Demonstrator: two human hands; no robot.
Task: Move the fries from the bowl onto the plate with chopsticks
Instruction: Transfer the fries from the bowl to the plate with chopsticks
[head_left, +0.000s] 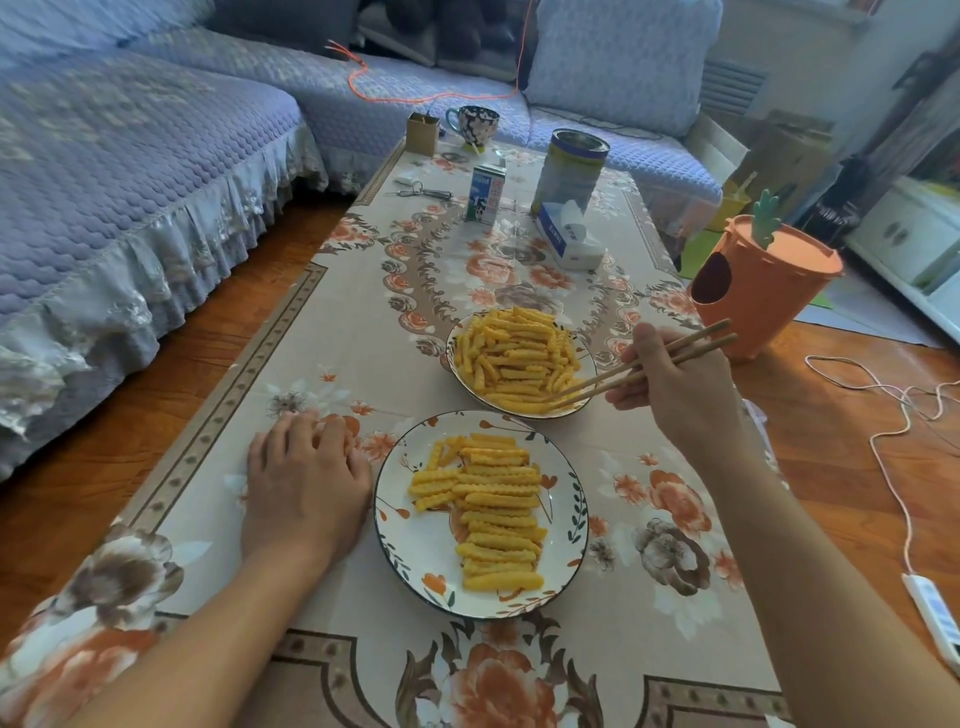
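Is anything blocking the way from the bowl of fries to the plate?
Nothing visible. The bowl sits just beyond the plate, only bare tablecloth between. The left hand rests beside the plate, off the path.

Left hand (304, 480): flat, palm down, fingers straight and close together, pointing to the far side. Left forearm bare, running back toward near left. Right hand (675, 387): raised, fingers curled around chopsticks (644, 366), thumb on top; their tips angle down and left. Right forearm bare, extending from near right, wrist bent slightly inward.
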